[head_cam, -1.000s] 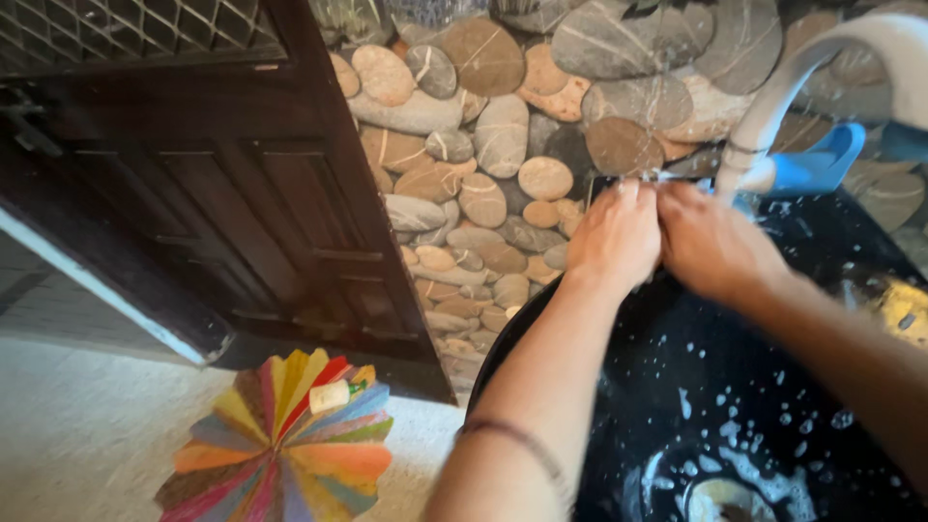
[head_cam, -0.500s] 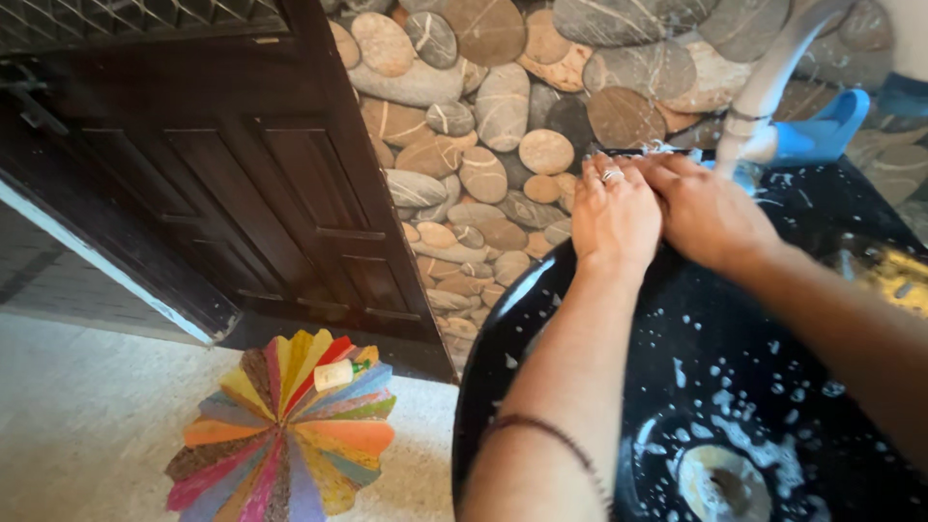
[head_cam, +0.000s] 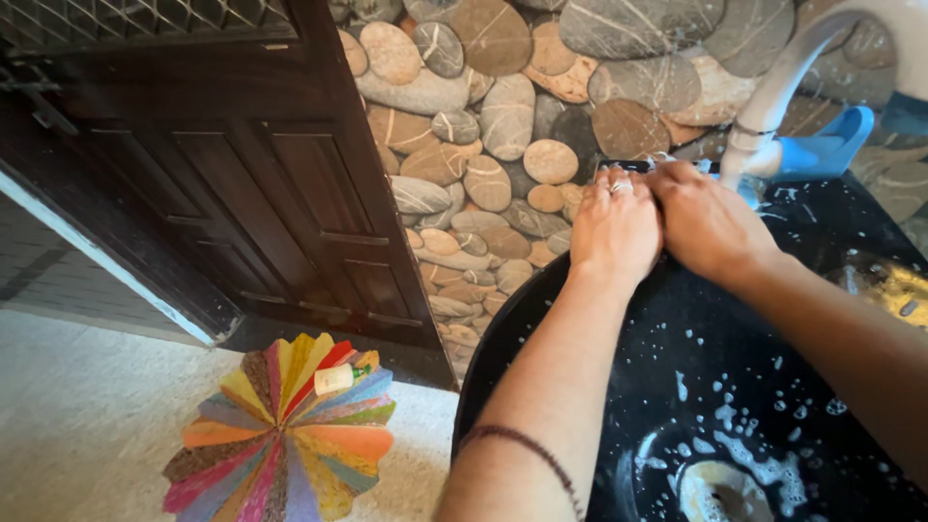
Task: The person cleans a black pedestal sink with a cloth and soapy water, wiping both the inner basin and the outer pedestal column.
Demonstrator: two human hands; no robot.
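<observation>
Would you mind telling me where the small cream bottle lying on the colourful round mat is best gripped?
Grip the cream bottle across its body, coming from above. It lies on its side on the flat mat, green cap end to the right, with its long sides exposed.

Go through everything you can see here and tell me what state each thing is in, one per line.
Left hand: over the basin, pressed against the right hand.
Right hand: beside the tap, touching the left hand.
Black basin: wet, flecked with foam.
Drain: foam around it.
White tap: whether water runs, cannot tell.
Wooden door: swung open.
Colourful round mat: flat on the floor, a small bottle lying on it.
</observation>
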